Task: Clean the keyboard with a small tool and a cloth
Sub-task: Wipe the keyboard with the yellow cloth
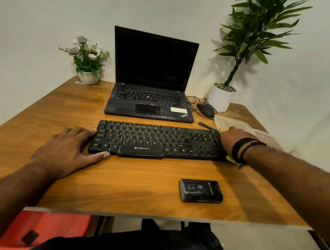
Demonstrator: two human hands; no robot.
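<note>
Nearest, a small black case is lying on the table; the left hand is resting flat, fingers straight, against the keyboard; the right hand is reaching past its far end, grip unclear.

Wooden table. Open black laptop at rear centre, screen dark. White pot of pale flowers at rear left corner. Tall leafy plant in white pot at rear right. Black mouse with cable just beside pot. Small black case near front edge.
</note>
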